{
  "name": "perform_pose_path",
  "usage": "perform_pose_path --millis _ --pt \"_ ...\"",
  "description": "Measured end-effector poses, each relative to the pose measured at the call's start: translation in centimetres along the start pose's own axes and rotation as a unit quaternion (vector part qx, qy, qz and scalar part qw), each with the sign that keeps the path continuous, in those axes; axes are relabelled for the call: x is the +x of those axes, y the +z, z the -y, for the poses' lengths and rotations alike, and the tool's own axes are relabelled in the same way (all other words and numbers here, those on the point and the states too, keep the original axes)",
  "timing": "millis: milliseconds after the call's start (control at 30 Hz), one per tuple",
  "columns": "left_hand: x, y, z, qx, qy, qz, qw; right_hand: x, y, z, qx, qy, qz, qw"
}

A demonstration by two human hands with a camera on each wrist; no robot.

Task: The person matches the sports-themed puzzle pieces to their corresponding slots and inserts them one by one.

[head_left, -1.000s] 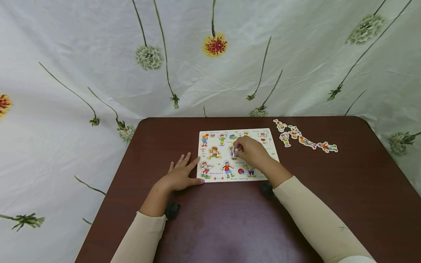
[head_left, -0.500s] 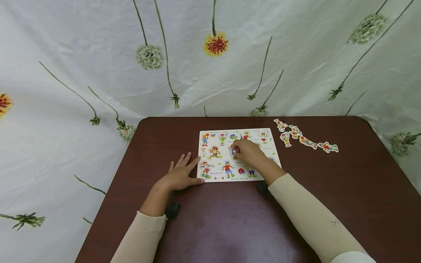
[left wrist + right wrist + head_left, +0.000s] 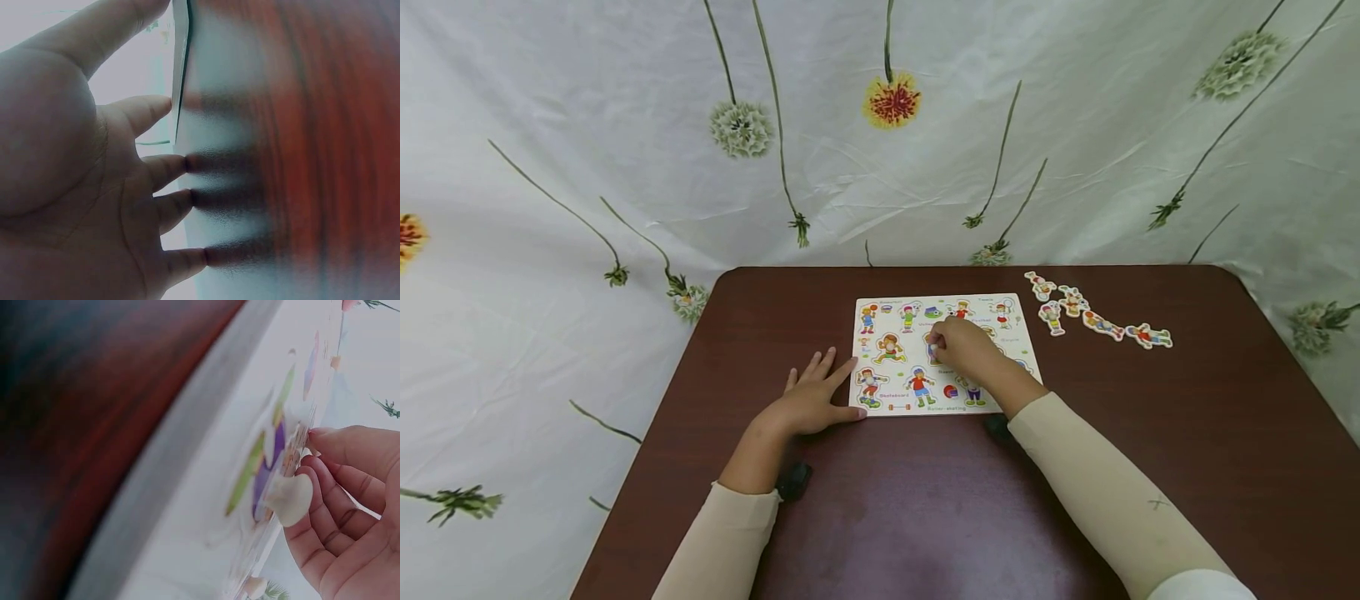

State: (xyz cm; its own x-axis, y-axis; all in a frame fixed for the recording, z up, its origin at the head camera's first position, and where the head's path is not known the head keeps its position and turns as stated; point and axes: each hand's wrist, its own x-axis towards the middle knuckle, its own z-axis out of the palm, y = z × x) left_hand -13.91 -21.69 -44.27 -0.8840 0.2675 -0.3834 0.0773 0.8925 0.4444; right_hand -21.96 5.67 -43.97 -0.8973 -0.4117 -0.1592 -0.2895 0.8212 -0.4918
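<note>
A white peg puzzle board with sports figures lies on the table. My right hand is over its middle, pinching a puzzle piece between thumb and curled fingers. That piece lies at the board's face, mostly hidden by the hand. In the right wrist view a pale knob on a purple-and-green figure stands near the fingers. My left hand rests at the board's left edge, fingers spread. Its thumb and index finger touch the edge, and the other fingertips rest on the table in the left wrist view.
Several loose puzzle pieces lie on the dark brown table to the right of the board. A white cloth with printed flowers hangs behind the table's far edge.
My right hand has shifted slightly down and left over the middle of the board, and its knuckles have turned lower over the piece. The left hand has stayed in place.
</note>
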Motion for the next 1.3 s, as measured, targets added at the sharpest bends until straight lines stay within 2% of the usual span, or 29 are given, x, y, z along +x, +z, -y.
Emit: perform_pose_path --millis 133,300,567,767,933,1133,1300 --pt "0.0 0.0 0.0 -0.001 0.0 -0.001 1.0 -0.3 0.0 -0.3 0.024 -0.007 -0.013 0.9996" --pt "0.1 0.2 0.2 0.003 0.001 -0.004 1.0 -1.0 0.0 -0.7 0.093 -0.01 -0.058 0.9939" --pt "0.3 0.4 0.4 0.001 0.001 -0.003 1.0 -2.3 -0.9 -1.3 0.185 -0.013 -0.136 0.9731" --pt "0.3 0.5 0.4 0.003 -0.002 -0.004 1.0 -3.0 -2.0 -2.1 0.219 -0.013 -0.182 0.9583" --pt "0.2 0.4 0.3 0.003 -0.002 -0.003 1.0 -3.8 -3.0 -3.6 0.236 0.0 -0.205 0.9499" --pt "0.2 0.4 0.3 0.004 -0.002 -0.004 1.0 -4.3 -4.1 -5.7 0.23 0.012 -0.227 0.9463" --pt "0.2 0.3 0.3 0.005 0.001 -0.007 1.0 -4.9 -4.7 -7.2 0.202 0.024 -0.246 0.9477"
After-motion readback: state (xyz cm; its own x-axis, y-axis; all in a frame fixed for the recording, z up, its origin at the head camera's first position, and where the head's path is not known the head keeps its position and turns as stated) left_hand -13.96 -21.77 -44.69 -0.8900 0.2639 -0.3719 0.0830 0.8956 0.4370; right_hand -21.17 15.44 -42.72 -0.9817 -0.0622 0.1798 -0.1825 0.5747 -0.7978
